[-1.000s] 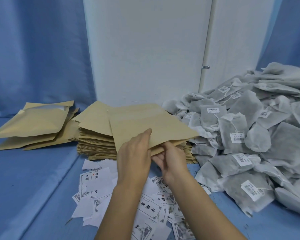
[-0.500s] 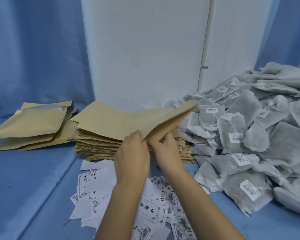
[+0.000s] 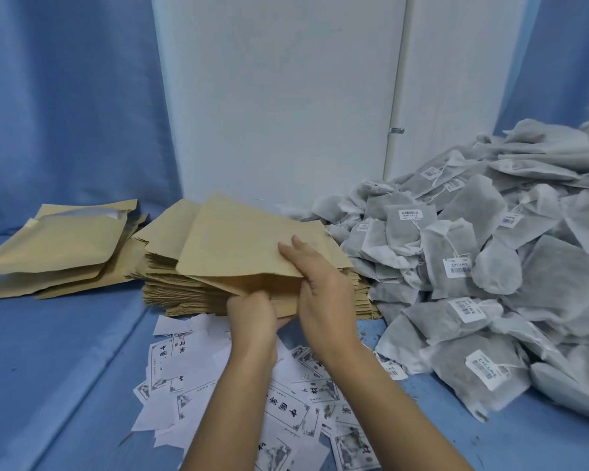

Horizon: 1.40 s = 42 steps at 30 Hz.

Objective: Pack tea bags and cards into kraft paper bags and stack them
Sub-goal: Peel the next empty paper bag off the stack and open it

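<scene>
Both hands hold one kraft paper bag (image 3: 238, 246) just above the stack of empty kraft bags (image 3: 184, 290). My left hand (image 3: 252, 317) grips its lower edge from below, fingers curled. My right hand (image 3: 320, 283) pinches the upper layer at the near edge, fingers on top. The bag's mouth faces me and gapes slightly. Printed cards (image 3: 286, 409) lie scattered on the blue surface under my forearms. A big heap of grey tea bags (image 3: 473, 266) with barcode labels fills the right side.
Filled kraft bags (image 3: 58, 246) lie in a loose pile at the left. A white panel (image 3: 279, 96) stands behind the stack, with blue curtain on both sides. The blue surface (image 3: 48, 385) has a crease running toward the front left.
The bag, tilted up on edge half a second ago, has swung back down flat over the stack. My hands have shifted their hold to its near edge and parted its mouth.
</scene>
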{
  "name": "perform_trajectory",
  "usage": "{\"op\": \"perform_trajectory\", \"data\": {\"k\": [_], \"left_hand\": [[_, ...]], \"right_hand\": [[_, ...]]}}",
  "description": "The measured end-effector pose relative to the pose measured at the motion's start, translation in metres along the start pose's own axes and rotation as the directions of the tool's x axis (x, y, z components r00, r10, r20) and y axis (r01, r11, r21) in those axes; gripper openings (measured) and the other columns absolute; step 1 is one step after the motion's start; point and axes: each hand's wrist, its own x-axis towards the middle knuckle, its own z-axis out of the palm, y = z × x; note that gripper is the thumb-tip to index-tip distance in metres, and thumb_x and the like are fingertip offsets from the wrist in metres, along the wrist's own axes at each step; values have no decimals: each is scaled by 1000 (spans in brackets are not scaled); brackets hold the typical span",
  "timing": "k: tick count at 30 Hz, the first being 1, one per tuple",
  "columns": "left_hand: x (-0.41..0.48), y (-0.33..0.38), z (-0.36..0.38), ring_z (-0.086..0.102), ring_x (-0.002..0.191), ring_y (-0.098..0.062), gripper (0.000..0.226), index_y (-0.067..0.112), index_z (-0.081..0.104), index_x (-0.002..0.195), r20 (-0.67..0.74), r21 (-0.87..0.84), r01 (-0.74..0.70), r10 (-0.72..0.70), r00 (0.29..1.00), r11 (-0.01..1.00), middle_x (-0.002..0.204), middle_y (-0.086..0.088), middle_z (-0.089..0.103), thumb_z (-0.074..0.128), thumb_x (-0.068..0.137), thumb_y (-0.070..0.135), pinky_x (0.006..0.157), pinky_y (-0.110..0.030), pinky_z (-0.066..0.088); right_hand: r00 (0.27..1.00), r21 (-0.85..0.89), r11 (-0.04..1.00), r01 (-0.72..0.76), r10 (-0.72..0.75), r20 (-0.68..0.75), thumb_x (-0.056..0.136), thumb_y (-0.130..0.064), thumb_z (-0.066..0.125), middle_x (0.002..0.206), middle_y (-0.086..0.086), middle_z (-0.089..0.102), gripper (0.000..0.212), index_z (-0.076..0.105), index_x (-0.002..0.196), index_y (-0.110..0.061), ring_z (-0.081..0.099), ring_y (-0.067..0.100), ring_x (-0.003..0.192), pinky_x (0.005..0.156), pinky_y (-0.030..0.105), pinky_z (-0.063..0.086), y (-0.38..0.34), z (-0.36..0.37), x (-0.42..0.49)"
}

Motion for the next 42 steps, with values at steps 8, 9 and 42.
{"op": "perform_trajectory", "data": {"k": [8, 9, 42], "left_hand": [[4, 1, -5, 65, 82, -27, 21, 1, 58, 106, 60, -70, 137, -132, 989, 988, 96, -15, 66, 45, 90, -5, 47, -27, 55], [7, 3, -6, 65, 87, -29, 23, -2, 56, 112, 70, -95, 147, -141, 988, 984, 102, -19, 65, 47, 91, -2, 48, -27, 55], [11, 1, -31, 55, 120, -15, 41, 9, 64, 121, 263, 474, -833, 856, 444, 287, 122, 1, 63, 47, 94, 36, 101, -27, 42]], "right_hand": [[994, -64, 995, -82, 76, -83, 81, 9, 45, 132, -9, 58, 57, 63, 125, -23, 52, 9, 124, 105, 24, 39, 0, 1, 0], [991, -137, 984, -116, 106, -85, 83, 1, 50, 129, -12, 60, 53, 62, 126, -27, 55, 11, 119, 102, 30, 41, 0, -1, 0], [887, 472, 865, -171, 343, -308, 89, -41, 61, 101, -15, 66, 13, 59, 98, -32, 60, -6, 98, 83, 11, 44, 3, -15, 14]]}}
